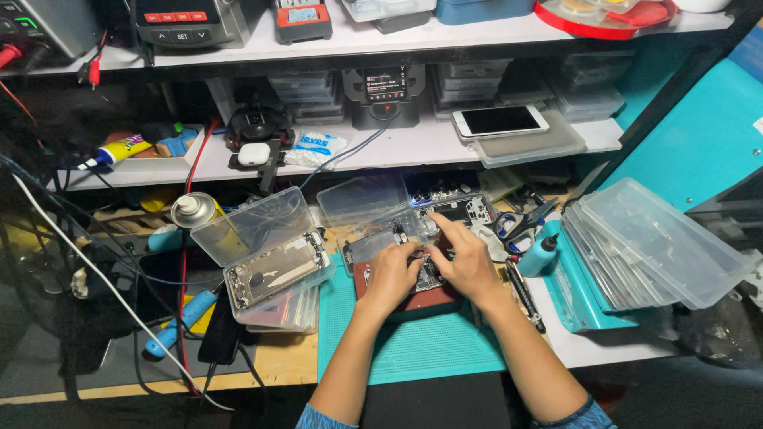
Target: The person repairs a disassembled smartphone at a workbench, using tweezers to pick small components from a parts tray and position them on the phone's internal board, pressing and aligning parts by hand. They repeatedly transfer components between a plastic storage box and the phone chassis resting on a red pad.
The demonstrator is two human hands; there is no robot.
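At centre of the surface, an opened phone lies on a red pad. Left hand and right hand, fingers curled, press its exposed internals; disassembly appears under way. At 9 o'clock, another stripped phone sits boxed.

Left hand curled, right hand beside (forefinger extended)

Left of the green mat: spray can, open clear case with phone chassis. Right: blue bottle, stacked clear lids. Above, on shelf: white phone, earbud case.
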